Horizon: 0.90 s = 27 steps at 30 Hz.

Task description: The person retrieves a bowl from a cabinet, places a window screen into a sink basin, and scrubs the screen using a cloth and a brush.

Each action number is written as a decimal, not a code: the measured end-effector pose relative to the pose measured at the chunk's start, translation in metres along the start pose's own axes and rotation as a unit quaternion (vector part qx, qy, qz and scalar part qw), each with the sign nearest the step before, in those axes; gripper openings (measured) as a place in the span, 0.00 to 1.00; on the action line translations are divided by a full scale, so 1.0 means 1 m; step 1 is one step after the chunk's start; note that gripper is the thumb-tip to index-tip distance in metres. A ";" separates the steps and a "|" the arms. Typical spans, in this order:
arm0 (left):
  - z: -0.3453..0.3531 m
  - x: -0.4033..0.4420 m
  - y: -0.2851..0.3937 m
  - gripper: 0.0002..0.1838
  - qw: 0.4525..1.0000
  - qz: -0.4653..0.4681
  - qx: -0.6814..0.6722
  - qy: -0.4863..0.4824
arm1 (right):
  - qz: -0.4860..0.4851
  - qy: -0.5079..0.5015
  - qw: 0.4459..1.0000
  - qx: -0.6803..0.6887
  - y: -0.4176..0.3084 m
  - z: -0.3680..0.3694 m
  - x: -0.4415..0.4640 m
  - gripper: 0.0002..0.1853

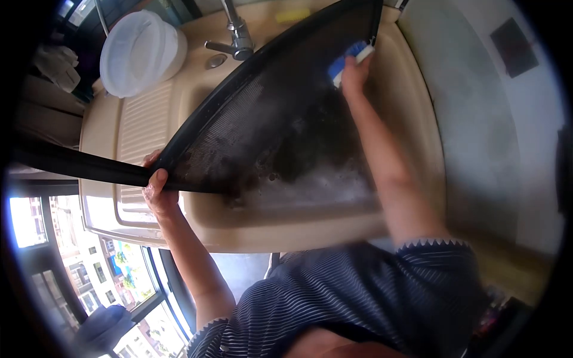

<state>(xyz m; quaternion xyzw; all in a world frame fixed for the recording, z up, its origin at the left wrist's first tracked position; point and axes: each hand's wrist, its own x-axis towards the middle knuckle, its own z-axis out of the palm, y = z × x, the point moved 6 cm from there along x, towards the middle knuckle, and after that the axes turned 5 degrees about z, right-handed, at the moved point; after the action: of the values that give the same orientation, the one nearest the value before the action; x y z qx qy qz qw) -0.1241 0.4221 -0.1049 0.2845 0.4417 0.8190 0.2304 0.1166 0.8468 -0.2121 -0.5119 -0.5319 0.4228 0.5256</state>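
A dark mesh window screen (280, 125) with a black frame leans at a slant across the beige sink, its mesh wet and streaked with whitish foam or water. My left hand (159, 192) is wrapped around the frame's near left corner, thumb on top. Up at the far right part of the mesh, my right hand (356, 76) grips a scrub brush (338, 70) with blue bristles and a white back. The bristles press on or lie close against the mesh beside the frame's right corner.
A chrome faucet (240, 40) rises behind the screen. On the ribbed drainboard (143, 128) side stands a translucent white tub (134, 53). Something yellow (292, 15) lies on the back ledge of the sink (412, 113). A wall borders the right, a window (98, 256) the lower left.
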 end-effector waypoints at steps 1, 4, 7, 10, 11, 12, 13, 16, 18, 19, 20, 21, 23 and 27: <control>-0.002 0.003 -0.001 0.28 1.000 0.004 0.010 0.003 | 0.069 0.011 0.996 -0.050 0.025 -0.005 -0.007 0.40; 0.007 0.002 0.003 0.29 0.999 -0.003 0.053 -0.006 | 0.170 -0.049 0.961 -0.213 0.053 -0.024 -0.029 0.40; 0.007 0.004 0.001 0.30 0.999 0.012 0.053 -0.006 | 0.127 -0.069 0.977 -0.158 0.137 -0.019 -0.024 0.40; 0.005 0.006 0.000 0.31 0.998 -0.004 0.064 0.002 | 0.325 0.014 0.938 0.125 0.102 0.004 -0.069 0.38; 0.005 0.004 0.001 0.31 0.998 -0.006 0.065 0.004 | 0.313 0.000 0.946 0.077 0.053 0.005 -0.081 0.34; 0.007 0.005 0.000 0.31 0.998 -0.005 0.061 0.005 | 0.284 -0.077 0.948 0.124 0.028 0.013 -0.083 0.33; 0.008 0.005 0.000 0.31 0.999 -0.005 0.051 0.003 | 0.214 -0.066 0.963 0.148 -0.007 0.018 -0.092 0.34; -0.001 0.005 -0.002 0.31 1.000 0.001 0.022 -0.004 | 0.031 -0.125 0.977 0.168 -0.090 0.036 -0.129 0.45; -0.001 0.006 -0.001 0.30 1.000 0.018 0.012 -0.005 | -0.049 -0.130 0.990 0.015 -0.089 0.033 -0.141 0.46; -0.001 0.007 0.000 0.29 1.000 0.021 0.007 -0.011 | -0.053 -0.137 0.987 -0.059 -0.059 0.031 -0.141 0.46; -0.002 0.007 0.000 0.29 1.000 0.017 0.009 -0.013 | -0.057 -0.144 0.979 -0.131 -0.030 0.030 -0.142 0.46; -0.004 0.006 -0.001 0.29 1.000 0.014 0.009 -0.014 | -0.056 -0.161 0.961 -0.217 -0.007 0.022 -0.141 0.46; -0.003 0.006 -0.002 0.29 1.000 0.012 0.007 -0.018 | -0.074 -0.187 0.920 -0.336 0.041 0.005 -0.136 0.46; -0.004 0.005 0.001 0.29 0.999 0.022 0.026 -0.001 | -0.009 -0.318 0.849 -0.421 0.109 -0.024 -0.118 0.39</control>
<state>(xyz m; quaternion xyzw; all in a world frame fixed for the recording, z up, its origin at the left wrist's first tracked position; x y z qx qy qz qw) -0.1308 0.4223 -0.1051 0.3007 0.4563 0.8119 0.2055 0.1420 0.7405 -0.3321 -0.5167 -0.8016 0.2934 0.0655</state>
